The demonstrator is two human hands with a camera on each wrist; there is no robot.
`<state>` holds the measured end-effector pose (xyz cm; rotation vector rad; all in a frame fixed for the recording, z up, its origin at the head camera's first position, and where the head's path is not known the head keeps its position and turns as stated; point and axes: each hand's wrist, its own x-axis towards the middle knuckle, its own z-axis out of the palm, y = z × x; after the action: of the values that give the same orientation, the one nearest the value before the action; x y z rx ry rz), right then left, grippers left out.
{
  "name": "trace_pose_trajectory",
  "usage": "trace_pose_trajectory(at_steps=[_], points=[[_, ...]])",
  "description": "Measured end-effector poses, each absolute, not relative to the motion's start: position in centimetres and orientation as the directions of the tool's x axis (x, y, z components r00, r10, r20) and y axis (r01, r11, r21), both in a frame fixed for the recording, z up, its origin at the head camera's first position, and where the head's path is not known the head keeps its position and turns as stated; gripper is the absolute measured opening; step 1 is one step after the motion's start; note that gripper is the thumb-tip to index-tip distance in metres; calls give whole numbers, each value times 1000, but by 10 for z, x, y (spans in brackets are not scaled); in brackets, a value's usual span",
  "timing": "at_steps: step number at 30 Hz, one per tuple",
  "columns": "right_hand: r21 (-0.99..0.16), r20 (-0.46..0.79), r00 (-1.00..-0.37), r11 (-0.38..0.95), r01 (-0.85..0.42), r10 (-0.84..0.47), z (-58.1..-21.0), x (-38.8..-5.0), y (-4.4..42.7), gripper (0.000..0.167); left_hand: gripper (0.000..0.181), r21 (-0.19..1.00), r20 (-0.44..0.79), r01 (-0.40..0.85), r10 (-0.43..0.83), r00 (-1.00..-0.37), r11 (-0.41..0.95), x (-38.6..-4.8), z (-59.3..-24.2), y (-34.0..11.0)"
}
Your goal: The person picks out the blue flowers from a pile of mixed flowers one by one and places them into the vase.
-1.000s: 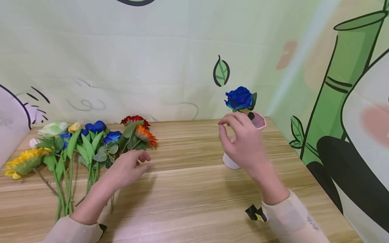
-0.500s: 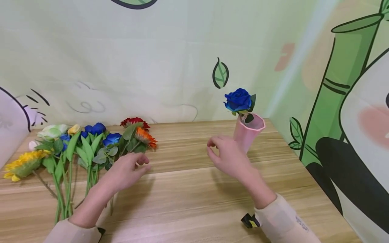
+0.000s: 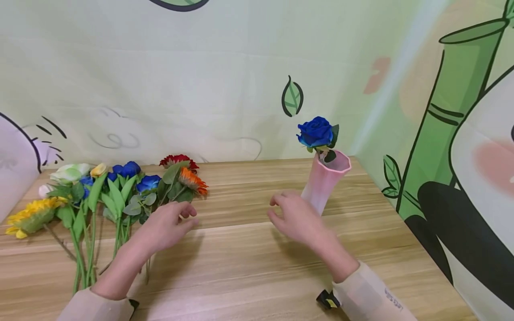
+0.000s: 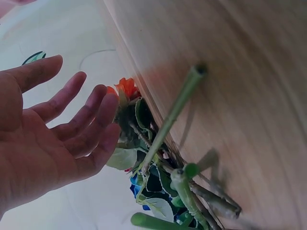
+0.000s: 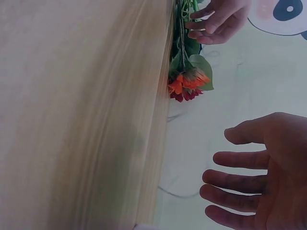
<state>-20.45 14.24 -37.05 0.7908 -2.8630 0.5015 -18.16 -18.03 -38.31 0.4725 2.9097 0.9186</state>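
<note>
A blue rose (image 3: 315,132) stands in a pink and white vase (image 3: 327,178) at the right of the table. My right hand (image 3: 296,218) is just in front and to the left of the vase, its fingers loosely bent and holding nothing. Over the near right side of the flower pile hovers my left hand (image 3: 170,225), empty, with relaxed, spread fingers in the left wrist view. Beside it lie an orange flower (image 3: 192,180), a dark red flower (image 3: 179,161) and blue roses (image 3: 148,183). The orange flower (image 5: 189,81) also appears in the right wrist view.
A yellow sunflower (image 3: 34,215), a white flower (image 3: 71,172) and several green stems (image 3: 92,249) lie at the left of the wooden table (image 3: 241,267). A printed cloth backdrop (image 3: 225,89) rises behind the table's back edge.
My right hand has drawn away from the vase and rose, moving left and down toward the table's middle. The vase is more exposed now. My left hand stays nearly still.
</note>
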Motion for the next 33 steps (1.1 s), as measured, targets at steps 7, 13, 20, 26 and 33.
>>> trace_pose_trajectory(at_steps=[7, 13, 20, 26, 33], points=[[-257, 199, -853, 814, -520, -482, -376, -202, 139, 25, 21, 560, 45, 280, 308, -950, 780, -182, -382, -182], [-250, 193, -852, 815, -522, -486, -378, -201, 137, 24, 24, 560, 37, 264, 294, -955, 785, -182, -382, -185], [-255, 176, -864, 826, -504, -472, -378, -202, 138, 25, 31, 564, 46, 247, 269, -962, 788, -181, -382, -189], [-249, 185, -859, 822, -512, -478, -380, -202, 139, 24, 33, 556, 66, 248, 256, -965, 793, -183, -378, -195], [-236, 187, -860, 828, -508, -474, -382, -202, 142, 23, 32, 547, 89, 243, 233, -968, 801, -184, -374, -203]])
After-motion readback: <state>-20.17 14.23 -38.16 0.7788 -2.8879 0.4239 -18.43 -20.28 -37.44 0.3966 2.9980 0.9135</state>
